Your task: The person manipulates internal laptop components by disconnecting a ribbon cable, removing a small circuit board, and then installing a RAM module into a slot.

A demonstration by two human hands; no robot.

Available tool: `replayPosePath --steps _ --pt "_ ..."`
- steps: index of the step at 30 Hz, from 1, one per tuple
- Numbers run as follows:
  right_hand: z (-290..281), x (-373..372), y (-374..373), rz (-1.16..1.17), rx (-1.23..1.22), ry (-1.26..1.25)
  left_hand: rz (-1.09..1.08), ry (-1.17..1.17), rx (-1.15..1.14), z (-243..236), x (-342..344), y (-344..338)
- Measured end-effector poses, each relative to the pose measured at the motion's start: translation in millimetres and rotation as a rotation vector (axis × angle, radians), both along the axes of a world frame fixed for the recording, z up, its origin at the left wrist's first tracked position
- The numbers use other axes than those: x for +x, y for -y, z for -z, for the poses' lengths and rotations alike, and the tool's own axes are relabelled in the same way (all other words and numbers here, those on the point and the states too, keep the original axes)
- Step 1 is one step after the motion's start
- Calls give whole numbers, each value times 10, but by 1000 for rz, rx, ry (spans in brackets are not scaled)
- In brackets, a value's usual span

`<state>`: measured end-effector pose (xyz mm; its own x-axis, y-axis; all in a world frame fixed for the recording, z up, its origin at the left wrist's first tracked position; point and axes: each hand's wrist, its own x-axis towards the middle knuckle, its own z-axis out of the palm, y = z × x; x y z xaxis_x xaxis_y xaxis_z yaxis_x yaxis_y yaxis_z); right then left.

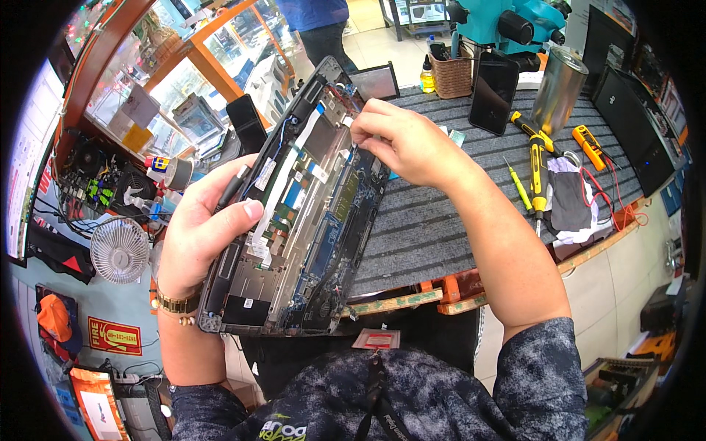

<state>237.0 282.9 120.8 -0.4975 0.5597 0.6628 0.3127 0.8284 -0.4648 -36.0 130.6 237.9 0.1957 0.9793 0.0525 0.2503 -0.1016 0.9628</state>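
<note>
Holds the opened laptop chassis [309, 213] aslant before the body, beside the striped grey mat [419, 246], apparently to turn the bare circuitry toward the eyes. Clamps its left side in the left hand [206, 228], with the thumb closed over the frame, probably to steady it. Bunches the fingers of the right hand [404, 143] nearly together at the far right edge, whether pinching something or just touching, cannot tell.

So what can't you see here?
Head view: anything the right hand pinches, hidden by its fingers.
Head view: the fingertips of the left hand, hidden behind the opened laptop base.
Head view: head of the standing person, cut off by the upper edge.
Head view: print on a white label, too small.
</note>
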Motion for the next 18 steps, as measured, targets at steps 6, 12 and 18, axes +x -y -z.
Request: replayPosePath --steps 6,12,18 --pt "15 -1 -33 -43 -13 -21 -9 1 2 10 -13 -7" --pt "19 6 -45 -63 -32 -23 -3 -10 2 2 -12 -5" --pt "15 -1 -31 -16 -5 -8 -20 13 -5 4 16 19"
